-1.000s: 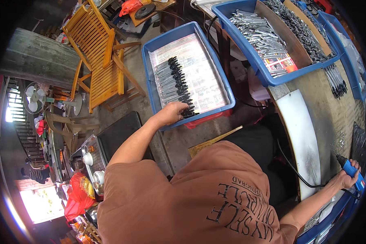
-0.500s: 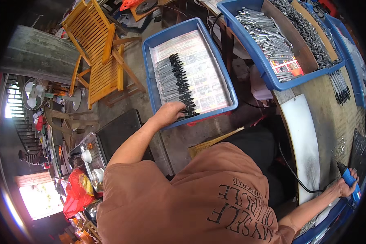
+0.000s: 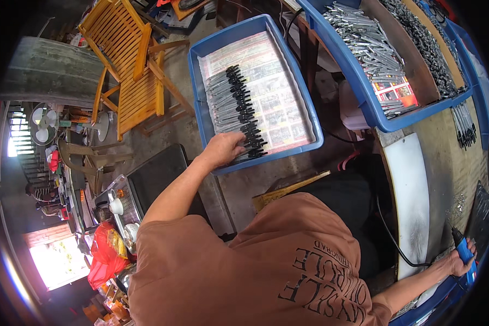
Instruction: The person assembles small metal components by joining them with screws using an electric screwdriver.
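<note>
My left hand (image 3: 224,149), fingers bent, rests at the near end of a row of slim pens (image 3: 231,108) with grey barrels and black ends. Its fingertips are partly hidden, so anything pinched there cannot be made out. The pens lie side by side in a blue tray (image 3: 318,142) lined with printed paper. Far to the right, my right hand (image 3: 459,262) is wrapped round a blue, black-nosed electric screwdriver (image 3: 464,251). The tool's dark tip points up over the workbench (image 3: 445,163).
A large blue bin (image 3: 388,124) at the upper right holds heaps of grey and black pen parts. Several pens (image 3: 464,126) lie beside it. A black cable (image 3: 392,239) hangs by the bench's white strip (image 3: 410,201). A folding wooden chair (image 3: 133,92) stands at left.
The view has shifted a little. My left hand has moved slightly away from the tray's near edge, along the pens. My right hand still holds the screwdriver.
</note>
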Action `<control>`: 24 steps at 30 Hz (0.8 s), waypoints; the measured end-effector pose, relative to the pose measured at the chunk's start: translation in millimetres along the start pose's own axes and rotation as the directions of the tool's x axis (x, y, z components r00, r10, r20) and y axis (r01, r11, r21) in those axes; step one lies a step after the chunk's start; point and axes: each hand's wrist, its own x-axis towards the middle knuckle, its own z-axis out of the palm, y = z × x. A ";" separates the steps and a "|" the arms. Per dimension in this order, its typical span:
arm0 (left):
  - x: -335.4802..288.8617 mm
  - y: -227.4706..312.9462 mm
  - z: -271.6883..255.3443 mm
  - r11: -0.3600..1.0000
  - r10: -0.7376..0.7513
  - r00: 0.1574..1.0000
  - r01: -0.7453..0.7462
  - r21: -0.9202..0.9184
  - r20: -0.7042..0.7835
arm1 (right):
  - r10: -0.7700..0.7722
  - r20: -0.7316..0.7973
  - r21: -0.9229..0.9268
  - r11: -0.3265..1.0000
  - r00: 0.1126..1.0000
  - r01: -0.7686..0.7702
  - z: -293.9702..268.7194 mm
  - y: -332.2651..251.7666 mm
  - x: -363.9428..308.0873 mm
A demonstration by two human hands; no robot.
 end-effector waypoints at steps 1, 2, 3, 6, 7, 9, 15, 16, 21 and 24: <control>0.8 4.4 -3.9 1.000 0.002 0.999 -0.003 -0.015 -0.038 | 0.003 -0.002 -0.004 1.000 1.000 -0.003 -5.6 -1.8 2.9; 2.3 6.4 -5.3 1.000 0.005 0.997 -0.007 -0.029 -0.076 | 0.026 0.046 0.016 1.000 0.999 -0.026 -11.3 -3.6 6.2; 4.9 4.8 -3.9 1.000 0.003 0.997 -0.005 -0.030 -0.071 | 0.047 0.095 0.035 0.998 0.994 -0.050 -16.5 -4.8 9.5; 11.8 1.4 -2.4 0.975 0.215 0.960 -0.222 -0.019 -0.182 | 0.016 0.018 -0.021 1.000 1.000 -0.016 -12.4 -2.9 6.6; 15.1 2.8 -2.0 0.969 0.240 0.961 -0.245 -0.017 -0.137 | 0.015 0.017 -0.025 1.000 1.000 -0.014 -20.4 -6.0 10.4; 19.8 10.0 -1.8 0.963 0.265 0.960 -0.268 -0.016 -0.089 | 0.076 0.103 0.036 0.996 0.992 -0.080 -42.2 -12.1 21.0; 28.0 29.0 -1.3 0.939 0.328 0.943 -0.332 0.085 0.063 | 0.047 0.085 0.016 0.999 0.995 -0.049 -22.0 -7.8 11.7; 28.6 28.5 0.1 0.941 0.325 0.944 -0.329 0.082 0.052 | 0.049 0.084 0.015 0.999 0.995 -0.050 -21.7 -7.4 11.6; 28.0 16.1 3.4 0.938 0.342 0.939 -0.343 0.042 0.043 | 0.073 0.124 0.064 0.995 0.990 -0.081 -27.6 -8.1 15.1; 24.4 10.6 1.2 0.948 0.317 0.946 -0.316 -0.026 0.066 | 0.028 -0.006 0.002 1.000 1.000 -0.028 -23.0 -6.0 13.9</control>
